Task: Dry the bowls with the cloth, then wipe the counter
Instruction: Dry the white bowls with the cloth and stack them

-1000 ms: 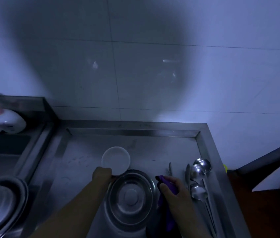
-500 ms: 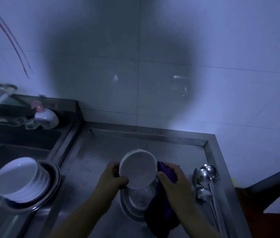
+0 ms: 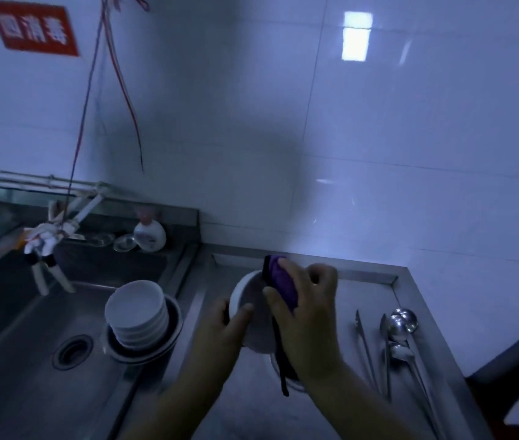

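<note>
Gripping a white bowl [image 3: 253,315] by its rim, the left hand [image 3: 220,331] has its thumb curled onto the near face and its fingers wrapped behind, out of sight. The bowl is tilted up on edge above the steel counter [image 3: 331,312]. At the bowl's 2 o'clock, the right hand [image 3: 305,315] pinches a purple cloth [image 3: 280,281] between thumb and curled fingers, pressing it against the bowl's edge; a dark strip of cloth hangs down toward 6 o'clock. Below the hands what seems to be a metal bowl's rim [image 3: 294,384] shows, though it is dim. At 9 o'clock, stacked white bowls [image 3: 137,312] sit in the sink [image 3: 13,312]. At 3 o'clock lie spoons [image 3: 402,325].
</note>
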### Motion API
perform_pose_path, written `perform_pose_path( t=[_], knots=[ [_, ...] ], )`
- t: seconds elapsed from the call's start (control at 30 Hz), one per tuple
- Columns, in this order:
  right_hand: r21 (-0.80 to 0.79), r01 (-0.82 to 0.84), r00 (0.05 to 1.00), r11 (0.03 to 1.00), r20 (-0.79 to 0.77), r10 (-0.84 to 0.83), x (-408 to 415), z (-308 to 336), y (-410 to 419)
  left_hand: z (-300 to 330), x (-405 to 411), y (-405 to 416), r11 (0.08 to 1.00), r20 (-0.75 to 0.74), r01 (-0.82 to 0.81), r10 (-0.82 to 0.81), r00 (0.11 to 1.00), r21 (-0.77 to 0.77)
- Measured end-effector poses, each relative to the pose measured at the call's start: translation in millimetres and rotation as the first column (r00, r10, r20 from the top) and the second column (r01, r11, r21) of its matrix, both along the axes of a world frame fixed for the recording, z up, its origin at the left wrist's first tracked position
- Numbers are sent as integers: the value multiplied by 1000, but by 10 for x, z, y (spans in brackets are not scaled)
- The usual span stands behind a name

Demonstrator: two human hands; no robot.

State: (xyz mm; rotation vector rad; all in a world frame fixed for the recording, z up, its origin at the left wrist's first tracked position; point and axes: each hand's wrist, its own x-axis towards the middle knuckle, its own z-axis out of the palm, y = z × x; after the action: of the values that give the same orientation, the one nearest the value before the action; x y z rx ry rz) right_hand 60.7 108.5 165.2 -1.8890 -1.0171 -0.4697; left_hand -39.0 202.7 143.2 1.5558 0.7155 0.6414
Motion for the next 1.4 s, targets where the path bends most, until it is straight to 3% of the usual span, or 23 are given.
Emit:
perform_pose_path(
  t=[0.07, 0.2, 0.27, 0.33, 0.43, 0.53, 0.73, 0.87, 0.97, 1.13, 1.27, 1.4],
  knots=[
    [-162, 4, 995, 987, 101, 12, -283, -68, 50, 34, -206, -68, 996, 51, -24, 28, 998, -86],
    [-249, 76, 970, 965, 241, -15, -656, -97, -9, 52, -542, -166, 991, 34, -42, 47, 998, -128],
    [-331, 53, 926, 942, 369, 78, -777, -26, -88, 60, -657, -161, 968, 61, -45, 62, 996, -247],
    [-458, -14, 900, 889, 381, 211, -851, 50, -214, 105, -755, -136, 939, 110, -27, 68, 992, -342],
    [-624, -90, 852, 776, 356, 385, -886, 111, -430, 180, -854, -103, 969, 175, 13, 31, 984, -247],
    [-715, -39, 804, 698, 392, 447, -842, 156, -567, 237, -895, -188, 986, 186, 73, -45, 982, -151],
    [-605, 105, 858, 789, 456, 236, -721, 312, -511, 478, -787, -409, 983, 221, 184, -182, 958, 12],
    [-496, -57, 915, 866, 322, 245, -630, 408, -553, 619, -666, -516, 973, 194, 215, -227, 954, 81],
    [-483, -192, 901, 854, 257, 348, -567, 490, -624, 686, -538, -577, 972, 187, 204, -222, 957, 113],
    [-461, -345, 837, 818, 243, 490, -515, 607, -930, 860, -400, -706, 964, 254, 59, -127, 959, 258],
    [-535, -249, 783, 807, 379, 493, -464, 563, -1092, 916, -345, -786, 967, 232, 28, -89, 969, 251],
    [-544, -113, 555, 832, 660, 506, -171, 553, -1245, 980, -348, -834, 928, 161, 93, -161, 974, 361]
  ],
)
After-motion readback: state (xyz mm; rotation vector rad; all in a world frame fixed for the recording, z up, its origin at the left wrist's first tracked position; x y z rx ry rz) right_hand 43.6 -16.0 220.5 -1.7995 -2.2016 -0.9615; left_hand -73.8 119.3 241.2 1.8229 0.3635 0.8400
